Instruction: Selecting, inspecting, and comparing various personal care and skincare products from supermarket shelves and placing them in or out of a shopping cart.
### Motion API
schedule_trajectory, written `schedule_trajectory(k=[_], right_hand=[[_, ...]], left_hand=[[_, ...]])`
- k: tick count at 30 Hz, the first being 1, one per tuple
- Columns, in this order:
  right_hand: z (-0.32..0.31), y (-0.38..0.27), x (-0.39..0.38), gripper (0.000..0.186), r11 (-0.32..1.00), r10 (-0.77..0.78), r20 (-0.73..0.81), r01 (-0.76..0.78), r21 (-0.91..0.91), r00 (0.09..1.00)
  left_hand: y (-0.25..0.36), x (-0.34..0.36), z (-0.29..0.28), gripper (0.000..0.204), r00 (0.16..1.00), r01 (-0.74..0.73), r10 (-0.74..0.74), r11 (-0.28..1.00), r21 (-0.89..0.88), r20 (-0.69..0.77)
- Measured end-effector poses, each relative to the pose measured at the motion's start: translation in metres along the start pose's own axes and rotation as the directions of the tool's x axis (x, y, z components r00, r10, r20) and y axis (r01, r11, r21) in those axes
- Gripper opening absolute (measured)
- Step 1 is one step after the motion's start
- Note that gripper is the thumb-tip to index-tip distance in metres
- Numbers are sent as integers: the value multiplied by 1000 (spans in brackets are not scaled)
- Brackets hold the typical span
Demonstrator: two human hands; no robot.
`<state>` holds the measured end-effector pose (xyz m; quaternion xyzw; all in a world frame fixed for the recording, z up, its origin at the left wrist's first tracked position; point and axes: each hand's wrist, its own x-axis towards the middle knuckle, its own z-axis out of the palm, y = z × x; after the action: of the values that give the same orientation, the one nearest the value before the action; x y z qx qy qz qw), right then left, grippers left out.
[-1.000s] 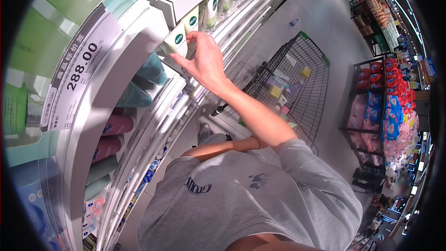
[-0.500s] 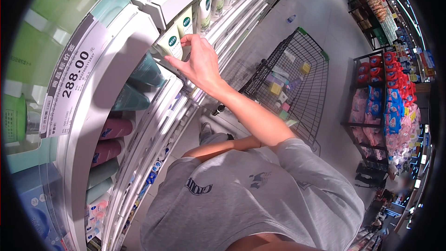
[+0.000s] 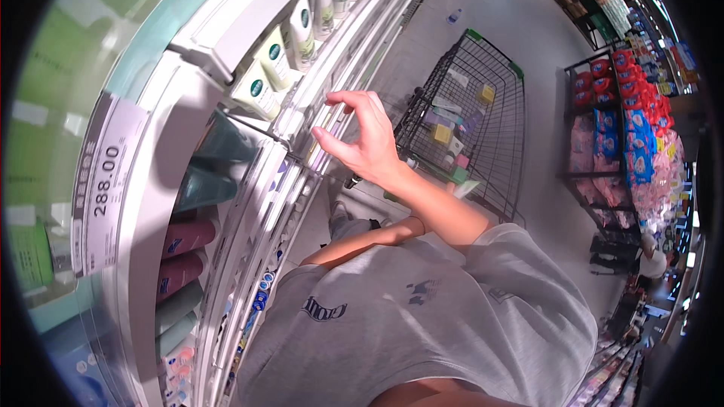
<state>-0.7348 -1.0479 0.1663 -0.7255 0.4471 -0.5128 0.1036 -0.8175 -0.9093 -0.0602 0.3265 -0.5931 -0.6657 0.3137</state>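
Observation:
My right hand (image 3: 363, 139) is in front of the shelf edge, thumb and fingers apart, with nothing between them. Closest to it on the shelf stand two pale green-and-white squeeze tubes (image 3: 258, 89) with dark green round labels, side by side. Beyond them a row of white and green bottles (image 3: 302, 32) runs along the same shelf. My left forearm (image 3: 362, 245) crosses low in front of my body; its hand is hidden behind my right forearm. A pale green-and-white item (image 3: 466, 188) shows past that forearm; what holds it cannot be seen.
A wire shopping cart (image 3: 494, 98) with several packages stands ahead on the right. Dark teal tubes (image 3: 207, 186) and pink bottles (image 3: 181, 275) sit on the shelf at left, behind a price tag (image 3: 105, 188). A rack of red, blue and pink packs (image 3: 626, 136) stands far right.
My right hand has let go of the front squeeze tube and drawn back to the right, away from the shelf. Both tubes stay on the shelf.

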Motion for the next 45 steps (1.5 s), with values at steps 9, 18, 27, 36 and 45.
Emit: schedule_trajectory(k=[9, 18, 27, 36, 45], right_hand=[[-178, 66, -128, 12, 837, 529, -453, -528, 143, 717], [-244, 86, -241, 16, 574, 813, -114, -819, -13, 571], [-247, 112, -258, 33, 776, 623, 133, -631, 21, 771], [-247, 147, -230, 57, 773, 578, 381, -634, 28, 721], [-211, 184, -178, 69, 849, 493, 341, -528, 10, 800]], left_hand=[[96, 7, -13, 40, 990, 83, -134, 795, 600, 41], [70, 24, -8, 34, 984, 169, -127, 892, 419, -126], [88, 46, -3, 32, 954, 278, -235, 929, 246, -187], [89, 73, -6, 32, 944, 258, -212, 952, 164, -253], [77, 101, -17, 43, 961, 138, -127, 990, 29, -244]])
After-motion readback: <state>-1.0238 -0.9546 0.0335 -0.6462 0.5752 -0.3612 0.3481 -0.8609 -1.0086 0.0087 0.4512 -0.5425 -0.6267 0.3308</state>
